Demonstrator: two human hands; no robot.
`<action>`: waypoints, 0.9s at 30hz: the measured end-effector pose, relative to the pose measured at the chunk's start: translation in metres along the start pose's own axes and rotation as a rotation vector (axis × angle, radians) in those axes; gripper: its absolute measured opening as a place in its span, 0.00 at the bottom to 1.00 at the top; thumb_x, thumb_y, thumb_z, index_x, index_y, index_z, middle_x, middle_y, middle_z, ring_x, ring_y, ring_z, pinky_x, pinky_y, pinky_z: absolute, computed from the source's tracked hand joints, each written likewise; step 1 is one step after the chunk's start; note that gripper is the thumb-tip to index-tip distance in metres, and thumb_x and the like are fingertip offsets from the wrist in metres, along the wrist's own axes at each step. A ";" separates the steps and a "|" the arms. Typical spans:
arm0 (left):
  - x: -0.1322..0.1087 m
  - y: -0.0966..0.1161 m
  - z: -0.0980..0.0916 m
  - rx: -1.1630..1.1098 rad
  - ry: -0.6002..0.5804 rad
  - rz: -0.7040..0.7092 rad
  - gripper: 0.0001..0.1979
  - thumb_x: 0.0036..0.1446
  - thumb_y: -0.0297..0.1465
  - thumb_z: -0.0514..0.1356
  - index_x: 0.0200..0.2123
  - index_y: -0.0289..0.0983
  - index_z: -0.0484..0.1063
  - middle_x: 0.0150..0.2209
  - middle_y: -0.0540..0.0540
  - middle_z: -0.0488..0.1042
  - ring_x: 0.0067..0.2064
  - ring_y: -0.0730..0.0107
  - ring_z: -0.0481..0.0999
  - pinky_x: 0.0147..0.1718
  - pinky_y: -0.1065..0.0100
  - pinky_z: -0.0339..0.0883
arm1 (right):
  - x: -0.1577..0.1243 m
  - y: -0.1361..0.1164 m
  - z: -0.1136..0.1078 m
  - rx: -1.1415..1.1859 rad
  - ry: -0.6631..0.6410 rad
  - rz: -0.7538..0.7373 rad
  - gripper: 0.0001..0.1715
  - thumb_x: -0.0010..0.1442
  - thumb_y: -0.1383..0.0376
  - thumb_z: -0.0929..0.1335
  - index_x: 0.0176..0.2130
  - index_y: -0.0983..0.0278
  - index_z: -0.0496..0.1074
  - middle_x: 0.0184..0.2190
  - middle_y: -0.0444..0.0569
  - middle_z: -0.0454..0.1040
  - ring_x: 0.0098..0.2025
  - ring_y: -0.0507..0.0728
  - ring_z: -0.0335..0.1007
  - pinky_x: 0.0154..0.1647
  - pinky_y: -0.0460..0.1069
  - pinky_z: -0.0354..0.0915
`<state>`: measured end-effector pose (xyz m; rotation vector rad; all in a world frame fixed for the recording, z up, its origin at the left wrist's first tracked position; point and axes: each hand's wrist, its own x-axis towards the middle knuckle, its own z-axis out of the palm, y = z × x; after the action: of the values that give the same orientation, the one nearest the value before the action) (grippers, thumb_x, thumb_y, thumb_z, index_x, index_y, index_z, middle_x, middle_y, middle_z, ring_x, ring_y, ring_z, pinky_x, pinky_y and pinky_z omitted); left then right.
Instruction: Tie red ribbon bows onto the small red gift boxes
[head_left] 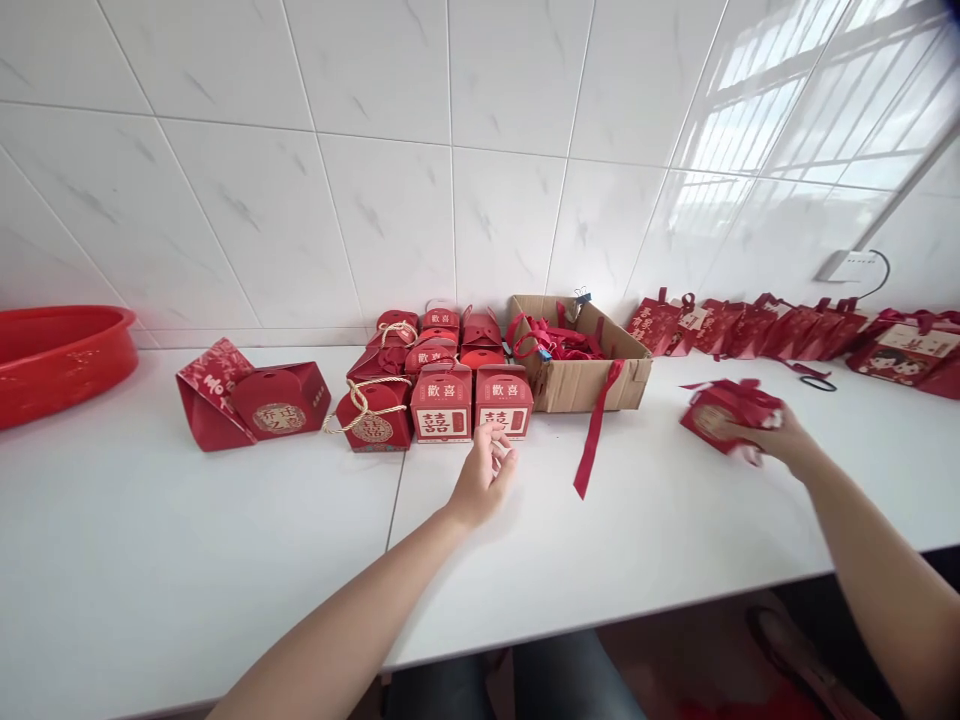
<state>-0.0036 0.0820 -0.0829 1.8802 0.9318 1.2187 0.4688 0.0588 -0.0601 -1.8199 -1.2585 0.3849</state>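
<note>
My right hand point(780, 438) grips a red gift box point(712, 415) with a red ribbon bow on top, over the right part of the white table; the box is slightly blurred. My left hand point(482, 480) is at the middle, fingers loosely curled and apart, with nothing in it. Just behind it stands a red box with a white label point(504, 390). Beside that is a matching box point(442, 402), then a rounded red box with gold cord point(375, 425). Several more red boxes are packed behind them.
A cardboard box point(600, 385) holds red ribbons, one strip point(596, 440) hanging over its front. Two red boxes point(281, 400) and a red basin point(64, 360) are at the left. Red bags point(750, 330) line the wall at the right, near a black loop point(817, 383).
</note>
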 end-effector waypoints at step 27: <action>0.000 -0.001 0.000 0.021 -0.135 -0.081 0.24 0.59 0.34 0.55 0.56 0.45 0.49 0.43 0.47 0.63 0.32 0.74 0.67 0.34 0.66 0.64 | 0.014 -0.216 0.119 -0.287 -0.552 -0.541 0.08 0.48 0.60 0.71 0.20 0.58 0.76 0.15 0.44 0.70 0.17 0.53 0.63 0.19 0.49 0.57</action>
<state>-0.0035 0.0829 -0.0837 1.8969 0.9411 1.0244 0.2657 0.1524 0.0447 -1.5525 -2.2157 0.4278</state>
